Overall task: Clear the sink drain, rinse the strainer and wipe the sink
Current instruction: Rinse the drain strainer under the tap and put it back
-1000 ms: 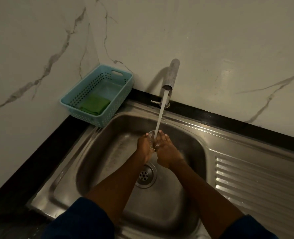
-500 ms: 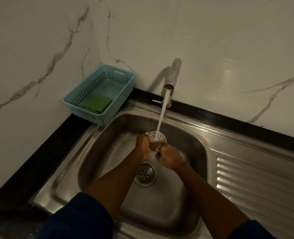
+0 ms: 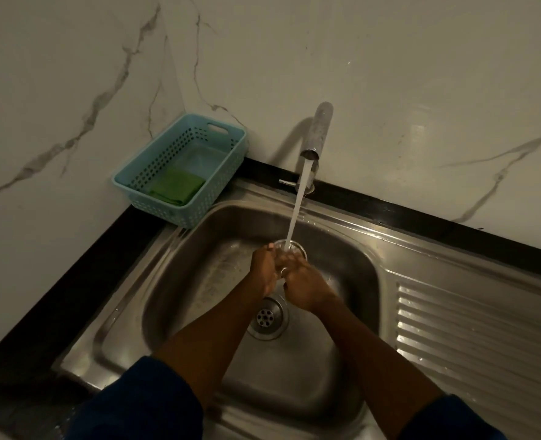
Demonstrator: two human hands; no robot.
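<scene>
Under the running tap (image 3: pixel 318 131), both hands grip the strainer (image 3: pixel 291 247): left hand (image 3: pixel 264 268) pinching its near edge, right hand (image 3: pixel 304 285) wrapped beneath, over the sink (image 3: pixel 199 281) drain (image 3: pixel 266 317). Teal basket (image 3: pixel 224 173) in the corner just has a green cloth (image 3: pixel 177 186) inside.

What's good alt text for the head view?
Both hands, left and right, hold a strainer under the tap's running water, above the sink's open drain. A blue basket holding a green cloth sits in the corner.
</scene>
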